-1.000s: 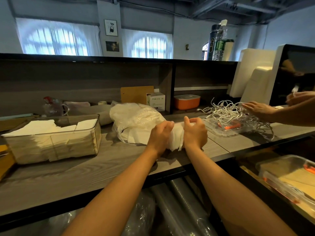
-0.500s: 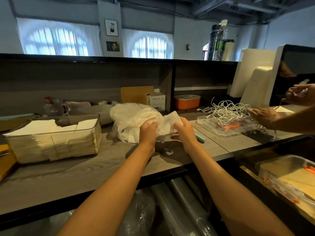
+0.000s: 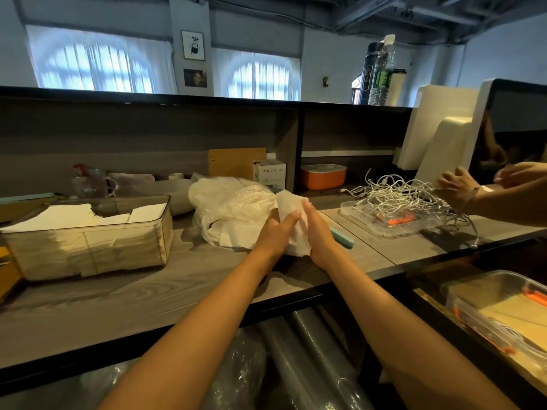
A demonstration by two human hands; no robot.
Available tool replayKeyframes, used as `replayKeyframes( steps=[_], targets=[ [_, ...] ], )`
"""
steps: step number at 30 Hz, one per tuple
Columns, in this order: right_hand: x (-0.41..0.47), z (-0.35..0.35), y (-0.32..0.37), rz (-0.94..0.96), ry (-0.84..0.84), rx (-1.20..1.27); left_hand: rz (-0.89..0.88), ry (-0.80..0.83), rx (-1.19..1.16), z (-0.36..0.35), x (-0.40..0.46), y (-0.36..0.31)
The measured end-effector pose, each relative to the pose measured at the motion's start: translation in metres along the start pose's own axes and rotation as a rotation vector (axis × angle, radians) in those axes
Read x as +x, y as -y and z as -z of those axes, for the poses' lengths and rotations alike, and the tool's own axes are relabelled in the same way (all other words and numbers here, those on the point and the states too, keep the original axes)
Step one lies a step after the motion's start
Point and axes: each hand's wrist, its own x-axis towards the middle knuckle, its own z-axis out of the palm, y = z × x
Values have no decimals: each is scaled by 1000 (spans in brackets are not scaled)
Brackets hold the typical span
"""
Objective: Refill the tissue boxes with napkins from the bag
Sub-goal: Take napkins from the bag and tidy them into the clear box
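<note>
Both hands, left hand (image 3: 273, 233) and right hand (image 3: 318, 232), curl fingers round a napkin wad (image 3: 291, 220) beside the bag (image 3: 233, 207) on the grey woodgrain counter (image 3: 148, 297); box (image 3: 269, 172) lettering unreadable; arched curtained windows (image 3: 97, 69) behind.

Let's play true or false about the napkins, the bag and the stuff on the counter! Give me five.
1. Both hands hold a white wad of paper napkins. True: left hand and right hand clasp it.
2. The crinkly clear plastic bag hangs from a hook. False: it lies on the grey wooden counter.
3. The clear plastic tissue box holds napkins. True.
4. The orange lidded container sits on that box. False: it's in the shelf nook.
5. The white cables are neatly coiled. False: tangled.
</note>
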Motion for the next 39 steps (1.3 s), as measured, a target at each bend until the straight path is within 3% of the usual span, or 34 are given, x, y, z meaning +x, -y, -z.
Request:
replayKeyframes(
  steps=[3,5,9,11,15,19,23,27,35,39],
  targets=[
    [2,2,-4,11,126,79,18,-139,53,2,6,5],
    [-1,1,-4,72,216,74,23,-224,-51,7,10,6],
    [-7,-3,-7,191,329,-192,-29,-318,9,10,11,5],
    [-8,-3,-7,234,298,-264,-18,-326,47,10,11,6],
    [-9,3,-6,280,337,-247,55,-341,-205,16,9,1],
    [-1,9,-3,243,165,-113,32,-372,-408,25,8,-1],
    [2,14,0,230,-86,-43,33,-282,-211,28,5,-1],
    [-4,10,0,256,-56,-208,17,-280,81,26,5,0],
    [1,0,-2,348,-68,-311,-131,-453,103,12,9,1],
    [8,1,-3,347,-187,-315,-192,-507,193,13,15,6]
  ],
)
